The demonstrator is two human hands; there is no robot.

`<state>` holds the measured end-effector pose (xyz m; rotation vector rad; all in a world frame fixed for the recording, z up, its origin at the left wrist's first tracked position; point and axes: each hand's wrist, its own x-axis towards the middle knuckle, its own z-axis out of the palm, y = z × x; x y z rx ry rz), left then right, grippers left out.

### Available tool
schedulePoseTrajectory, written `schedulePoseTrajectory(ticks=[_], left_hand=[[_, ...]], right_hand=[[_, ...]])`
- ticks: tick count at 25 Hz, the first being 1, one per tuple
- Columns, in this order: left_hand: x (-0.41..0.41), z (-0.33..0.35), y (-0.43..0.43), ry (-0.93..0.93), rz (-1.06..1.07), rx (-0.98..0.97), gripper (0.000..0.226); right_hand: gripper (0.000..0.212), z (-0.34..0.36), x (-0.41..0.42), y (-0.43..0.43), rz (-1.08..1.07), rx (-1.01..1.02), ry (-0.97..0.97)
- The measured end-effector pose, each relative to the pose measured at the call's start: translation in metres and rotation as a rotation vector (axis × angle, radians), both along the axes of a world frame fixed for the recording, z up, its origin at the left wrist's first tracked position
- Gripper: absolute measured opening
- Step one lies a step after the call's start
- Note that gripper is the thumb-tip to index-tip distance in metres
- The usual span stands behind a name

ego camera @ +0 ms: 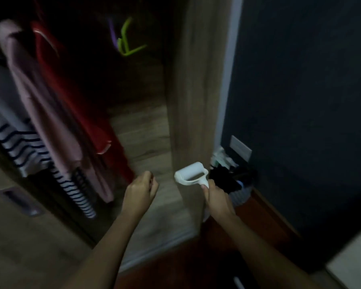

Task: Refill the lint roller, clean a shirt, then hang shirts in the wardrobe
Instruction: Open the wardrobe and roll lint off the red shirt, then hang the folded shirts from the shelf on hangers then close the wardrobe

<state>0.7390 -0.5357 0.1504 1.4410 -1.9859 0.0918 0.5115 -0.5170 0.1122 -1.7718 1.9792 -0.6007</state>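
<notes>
I hold the white lint roller (193, 174) in the right hand (216, 200), low in view at about five o'clock. The fingers are curled round its handle and the thumb lies along the top, and the roll points toward eleven o'clock in front of the foot of the wardrobe's wooden side panel (194, 80). The left hand (141, 189) is at nine o'clock from the roller and apart from it, fingers curled toward the palm with nothing visible in them. At ten o'clock a red shirt (71, 90), a pink shirt (40, 101) and a striped shirt (25, 147) hang side by side in the wardrobe, with a green hanger (126, 41) at twelve o'clock.
</notes>
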Motion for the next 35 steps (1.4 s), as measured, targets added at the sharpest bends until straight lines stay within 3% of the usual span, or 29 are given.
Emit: schedulePoseTrajectory(ticks=[2, 6, 8, 10, 14, 18, 23, 28, 35], left_hand=[[-0.067, -0.025, 0.022, 0.033, -0.034, 0.143, 0.017], [-0.22, -0.072, 0.069, 0.062, -0.168, 0.337, 0.04], [-0.308, -0.082, 0.103, 0.101, -0.232, 0.416, 0.038], [-0.381, -0.085, 0.138, 0.159, -0.256, 0.65, 0.028], [-0.452, -0.115, 0.177, -0.163, -0.462, 0.71, 0.029], [-0.526, -0.141, 0.208, -0.202, -0.609, 0.622, 0.04], [-0.572, -0.171, 0.234, -0.418, -0.663, 0.644, 0.082], [-0.587, -0.189, 0.24, -0.594, -0.6, 0.611, 0.066], [-0.586, -0.187, 0.235, -0.599, -0.646, 0.684, 0.067]], right_hand=[[0.035, -0.008, -0.06, 0.035, -0.041, -0.005, 0.035], [0.039, -0.028, -0.187, 0.108, -0.199, -0.016, 0.123], [0.038, -0.038, -0.251, 0.147, -0.286, 0.02, 0.124], [0.038, -0.049, -0.307, 0.188, -0.394, 0.091, 0.082], [0.04, -0.067, -0.387, 0.262, -0.57, 0.224, 0.091], [0.031, -0.087, -0.443, 0.319, -0.693, 0.31, 0.073], [0.039, -0.106, -0.476, 0.346, -0.751, 0.37, 0.027], [0.033, -0.116, -0.486, 0.343, -0.787, 0.295, 0.065], [0.042, -0.119, -0.485, 0.34, -0.807, 0.147, 0.179]])
